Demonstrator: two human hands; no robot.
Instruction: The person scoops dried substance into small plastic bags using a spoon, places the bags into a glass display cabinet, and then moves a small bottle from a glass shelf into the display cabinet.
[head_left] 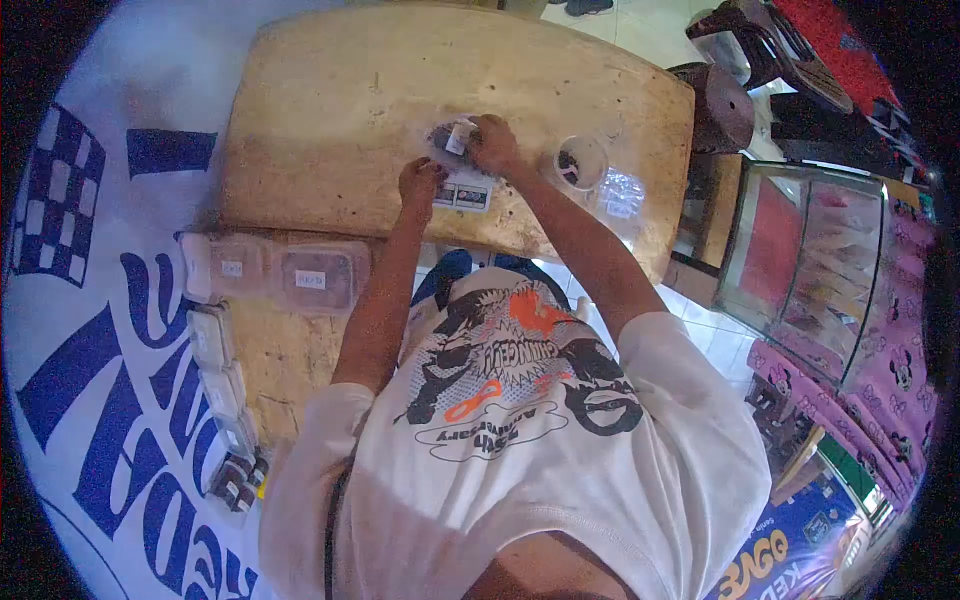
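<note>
Near the middle of the wooden table [340, 120], a small clear plastic packet [447, 138] with dark contents and a white label lies between my hands. My right hand [493, 147] has its fingers closed on the packet's right side. At the packet's lower left is my left hand [421, 184], fingers bent together; what they pinch is too small to make out. A printed card or sheet with dark panels [464, 195] lies just below the packet. To the right stands a round clear tub [580, 162] with dark pieces inside, beside shiny clear plastic bags [622, 193].
Labelled plastic boxes [318, 278] sit on a lower wooden surface [275, 350] at the left. Brown stools [722, 108] stand past the table's right edge. A glass display case [810, 260] is at the right. A printed banner [110, 350] hangs at the far left.
</note>
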